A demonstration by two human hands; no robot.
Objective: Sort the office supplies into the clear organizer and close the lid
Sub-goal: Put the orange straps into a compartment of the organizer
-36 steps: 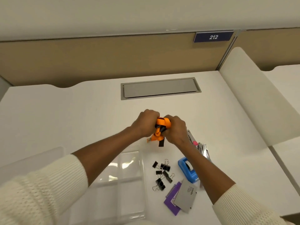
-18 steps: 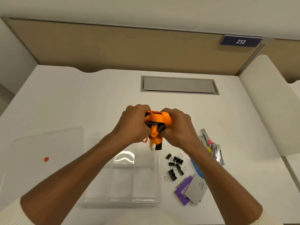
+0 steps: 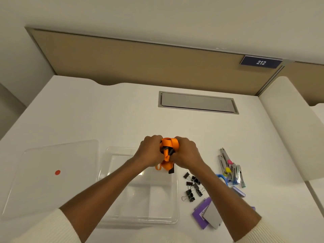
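Note:
An orange and black lanyard (image 3: 168,149), bundled up, is gripped between my left hand (image 3: 150,150) and my right hand (image 3: 186,152), above the far right corner of the clear organizer (image 3: 140,220). Loose ends of the strap hang below my hands. The organizer lies open on the white desk with divided compartments that look bare. Its clear lid (image 3: 52,174), marked by a red dot, lies flat to the left. Right of the organizer lie several black binder clips (image 3: 192,187), silver staplers or clips (image 3: 230,168), a blue item (image 3: 221,178) and purple and grey packets (image 3: 206,214).
A grey cable hatch (image 3: 198,102) is set into the desk at the back. A tan partition (image 3: 140,64) with a "212" sign (image 3: 261,62) stands behind. A white divider (image 3: 294,123) borders the right side.
The view has shifted so that the organizer and lid show more fully. My hands, still clamped on the lanyard, have come over the organizer's far right corner.

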